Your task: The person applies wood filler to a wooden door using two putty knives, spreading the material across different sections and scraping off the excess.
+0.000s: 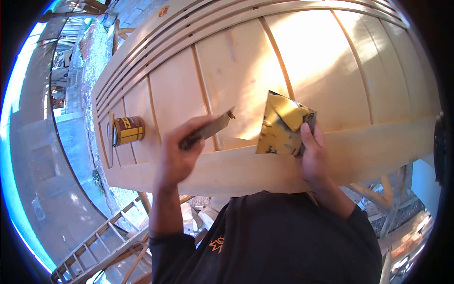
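My left hand is closed round a putty knife, slightly blurred, its blade angled up to the right with a dab of filler at the tip. In my right hand is a flat square metal plate, gripped at its right edge between thumb and fingers. Yellow filler is heaped and smeared across this plate. The knife and plate are apart, both above a pale wooden door-like panel with long grooves.
A brown and yellow can lies or stands at the panel's left end, with its lid beside it. Parallel slats run along the panel's far edge. A ladder is at lower left. Wooden supports show below on the right.
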Tool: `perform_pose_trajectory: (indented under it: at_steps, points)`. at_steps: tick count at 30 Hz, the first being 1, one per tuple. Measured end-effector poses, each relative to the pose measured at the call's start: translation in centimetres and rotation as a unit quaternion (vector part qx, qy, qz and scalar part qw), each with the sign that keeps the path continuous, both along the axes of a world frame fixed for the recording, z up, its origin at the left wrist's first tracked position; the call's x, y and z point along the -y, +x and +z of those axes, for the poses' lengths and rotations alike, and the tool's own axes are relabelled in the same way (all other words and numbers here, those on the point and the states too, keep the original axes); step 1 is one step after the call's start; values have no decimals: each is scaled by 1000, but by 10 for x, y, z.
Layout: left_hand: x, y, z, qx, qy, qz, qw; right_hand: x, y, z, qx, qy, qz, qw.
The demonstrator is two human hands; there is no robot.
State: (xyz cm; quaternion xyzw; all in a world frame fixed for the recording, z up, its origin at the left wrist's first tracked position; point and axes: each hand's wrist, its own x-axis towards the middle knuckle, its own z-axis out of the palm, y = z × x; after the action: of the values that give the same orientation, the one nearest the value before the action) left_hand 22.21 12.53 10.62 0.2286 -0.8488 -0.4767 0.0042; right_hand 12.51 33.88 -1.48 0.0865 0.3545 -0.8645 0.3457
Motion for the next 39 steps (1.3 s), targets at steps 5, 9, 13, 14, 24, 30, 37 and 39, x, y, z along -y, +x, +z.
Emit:
perform_pose_trajectory:
  at_steps: [5,9,13,14,24,30,37,39]
  points:
    - [-67,19,-33,-272,-170,-50,946,1,-5,22,74,-87,37,993]
    - [-69,53,-91,-225,-290,-23,930,8,0,18,95,-136,54,985]
    - [-56,70,-69,-213,-286,85,930,6,7,13,49,-106,54,992]
    - [-60,68,-55,-238,-317,55,917,7,8,15,42,-97,54,993]
    - [-69,90,-57,-242,-300,13,922,12,11,13,-11,-79,60,995]
    - [-62,98,-77,-112,-282,29,952,12,8,15,40,-129,96,986]
    - [-54,103,-41,-329,322,378,803,15,9,17,-9,-97,108,989]
    - [-59,101,-41,-335,334,380,795,15,12,19,2,-110,123,986]
